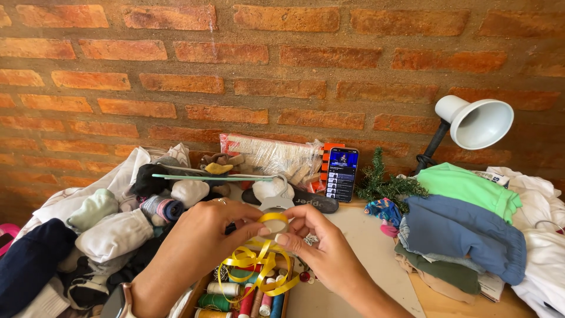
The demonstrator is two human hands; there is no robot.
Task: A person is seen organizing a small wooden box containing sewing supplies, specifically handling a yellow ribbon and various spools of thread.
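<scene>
My left hand (203, 235) and my right hand (321, 241) meet over the table, both pinching a small spool of yellow ribbon (274, 222). Loose loops of the yellow ribbon (256, 265) hang down from the spool between my hands. Right below them lies an open box of thread spools (235, 297) in green, red, white and blue. A ring shows on a finger of my left hand, and a watch sits on that wrist at the bottom edge.
A heap of socks and clothes (100, 229) fills the left. Folded clothes (465, 235) are stacked on the right under a white desk lamp (474, 121). A lit phone (342, 174) leans on the brick wall beside a small green sprig (388, 185).
</scene>
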